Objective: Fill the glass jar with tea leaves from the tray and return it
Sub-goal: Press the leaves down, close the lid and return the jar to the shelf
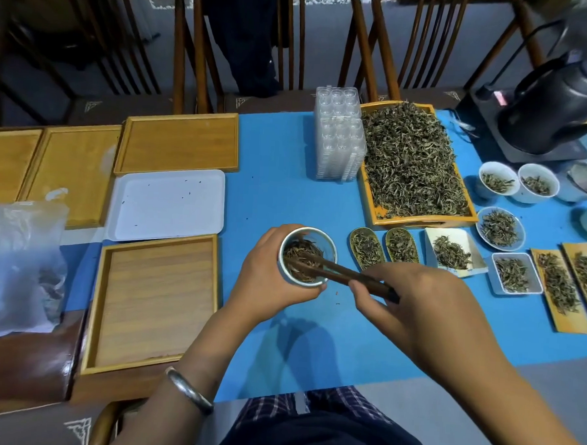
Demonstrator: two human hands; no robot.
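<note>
My left hand (265, 275) grips a round glass jar (318, 239) just above the blue mat, its mouth facing up and partly filled with brown tea leaves. My right hand (424, 297) pinches dark wooden tongs (347, 275) whose tips reach into the jar among the leaves. The wooden tray (421, 220) heaped with loose green-grey tea leaves (411, 160) lies behind and to the right of the jar.
A stack of clear plastic containers (339, 133) stands left of the leaf tray. Small dishes and bowls of tea (499, 228) crowd the right side, with a black kettle (560, 100) at the far right. Empty wooden trays (155, 300) and a white tray (167, 203) lie to the left.
</note>
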